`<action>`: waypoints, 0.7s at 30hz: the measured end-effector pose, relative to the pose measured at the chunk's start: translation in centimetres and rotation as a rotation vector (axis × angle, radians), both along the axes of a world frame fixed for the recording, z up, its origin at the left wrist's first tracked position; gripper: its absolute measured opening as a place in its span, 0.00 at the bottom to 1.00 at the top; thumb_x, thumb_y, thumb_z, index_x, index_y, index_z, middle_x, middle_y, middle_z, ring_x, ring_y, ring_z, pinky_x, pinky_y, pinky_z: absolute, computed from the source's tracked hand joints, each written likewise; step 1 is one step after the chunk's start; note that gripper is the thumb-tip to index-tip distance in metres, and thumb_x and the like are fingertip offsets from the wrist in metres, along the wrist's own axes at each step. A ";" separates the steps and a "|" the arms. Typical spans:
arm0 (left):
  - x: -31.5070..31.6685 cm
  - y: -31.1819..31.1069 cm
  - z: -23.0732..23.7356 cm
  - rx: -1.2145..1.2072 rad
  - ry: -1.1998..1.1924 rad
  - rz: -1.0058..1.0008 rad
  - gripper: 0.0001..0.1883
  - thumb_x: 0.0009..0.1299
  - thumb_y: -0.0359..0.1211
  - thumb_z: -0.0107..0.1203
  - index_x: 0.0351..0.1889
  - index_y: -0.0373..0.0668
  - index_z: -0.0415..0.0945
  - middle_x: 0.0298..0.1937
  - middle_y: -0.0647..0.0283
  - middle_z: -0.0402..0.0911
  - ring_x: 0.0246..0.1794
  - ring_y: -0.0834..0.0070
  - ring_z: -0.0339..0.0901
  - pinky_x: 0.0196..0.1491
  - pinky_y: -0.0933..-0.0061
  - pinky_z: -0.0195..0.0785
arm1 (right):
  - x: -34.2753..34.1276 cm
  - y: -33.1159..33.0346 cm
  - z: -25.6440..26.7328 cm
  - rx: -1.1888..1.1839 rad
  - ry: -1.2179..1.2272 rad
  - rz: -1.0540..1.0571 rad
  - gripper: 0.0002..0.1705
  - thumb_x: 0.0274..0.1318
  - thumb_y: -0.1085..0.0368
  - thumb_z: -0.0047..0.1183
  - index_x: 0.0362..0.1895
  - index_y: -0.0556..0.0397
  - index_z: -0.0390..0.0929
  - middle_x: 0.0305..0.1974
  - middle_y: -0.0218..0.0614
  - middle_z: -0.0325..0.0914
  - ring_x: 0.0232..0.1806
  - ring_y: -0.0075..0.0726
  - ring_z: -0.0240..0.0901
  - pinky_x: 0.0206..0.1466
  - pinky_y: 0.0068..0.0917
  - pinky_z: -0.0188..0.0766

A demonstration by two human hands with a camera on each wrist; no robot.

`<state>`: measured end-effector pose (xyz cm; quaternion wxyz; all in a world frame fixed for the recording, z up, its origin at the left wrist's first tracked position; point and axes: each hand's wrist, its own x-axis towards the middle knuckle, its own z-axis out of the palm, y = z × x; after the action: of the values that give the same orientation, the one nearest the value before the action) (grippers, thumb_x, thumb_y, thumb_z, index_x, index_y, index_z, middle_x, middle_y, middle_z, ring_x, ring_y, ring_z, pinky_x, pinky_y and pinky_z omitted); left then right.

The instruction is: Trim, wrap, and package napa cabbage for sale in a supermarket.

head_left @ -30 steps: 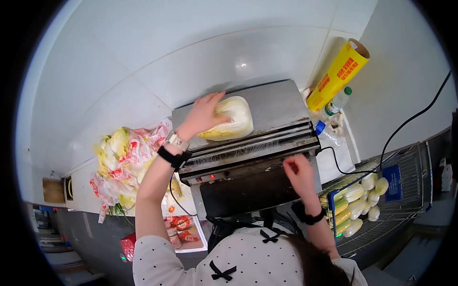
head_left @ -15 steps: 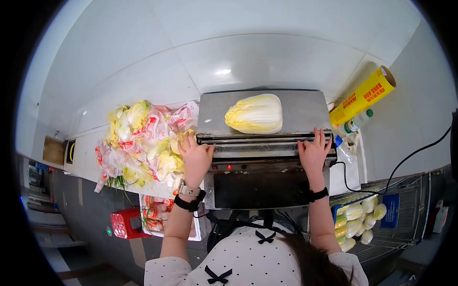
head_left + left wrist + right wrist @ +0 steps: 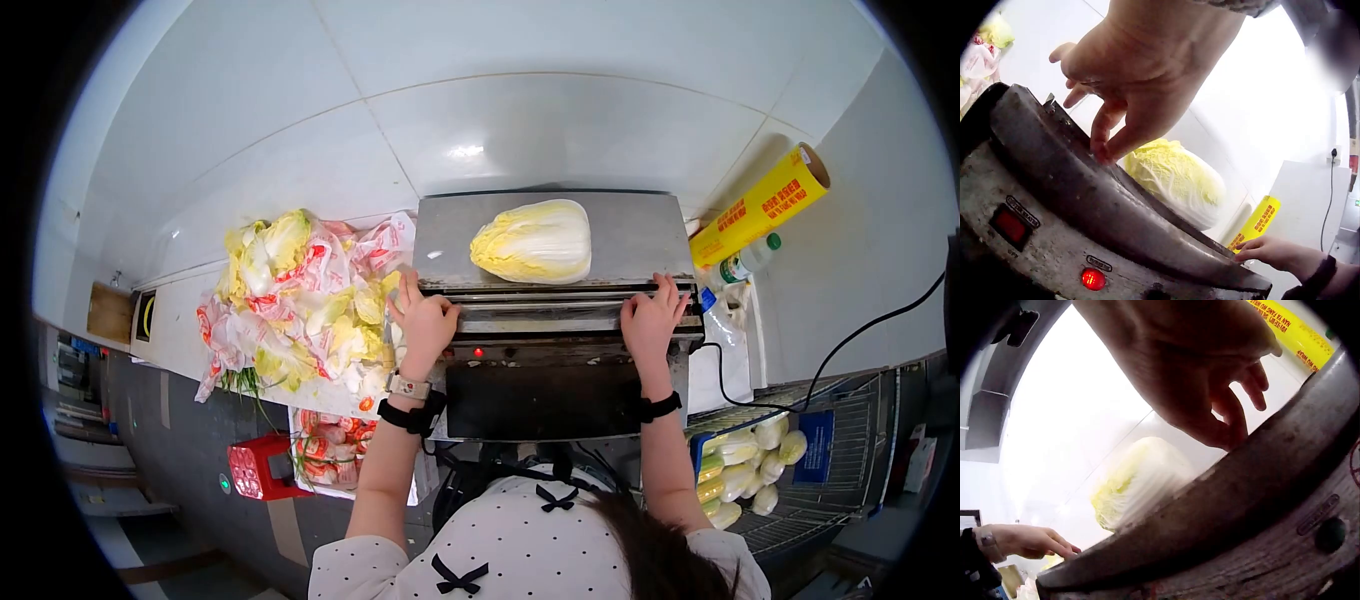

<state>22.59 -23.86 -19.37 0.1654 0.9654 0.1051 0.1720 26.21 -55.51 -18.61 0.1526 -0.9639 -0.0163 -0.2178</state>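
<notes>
cabbage (image 3: pixel 535 240) | beyond, between left fingers (image 3: pixel 1105 122) and right fingers (image 3: pixel 1233 415) | both pinching film (image 3: pixel 540 323)

The machine's (image 3: pixel 560 350) metal front looks stained and rough to me, its top plate (image 3: pixel 640 240) smooth, dull grey. I see glossy clear film (image 3: pixel 540 320) mid-frame, shiny white wall tiles (image 3: pixel 560 130) above, crinkled thin plastic bags (image 3: pixel 384 243) at left.
</notes>
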 end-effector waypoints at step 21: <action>-8.1 1.5 8.8 -0.849 0.162 -0.175 0.06 0.60 0.29 0.55 0.25 0.36 0.72 0.36 0.63 0.70 0.35 0.77 0.67 0.39 0.80 0.58 | -6.7 -4.0 6.1 0.345 0.234 0.260 0.05 0.45 0.72 0.52 0.24 0.59 0.69 0.37 0.43 0.67 0.43 0.49 0.60 0.45 0.38 0.58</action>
<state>14.49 -22.38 -10.56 0.5526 0.8275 0.0967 0.0228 19.47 -59.48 -12.48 0.3426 -0.9320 -0.0848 -0.0828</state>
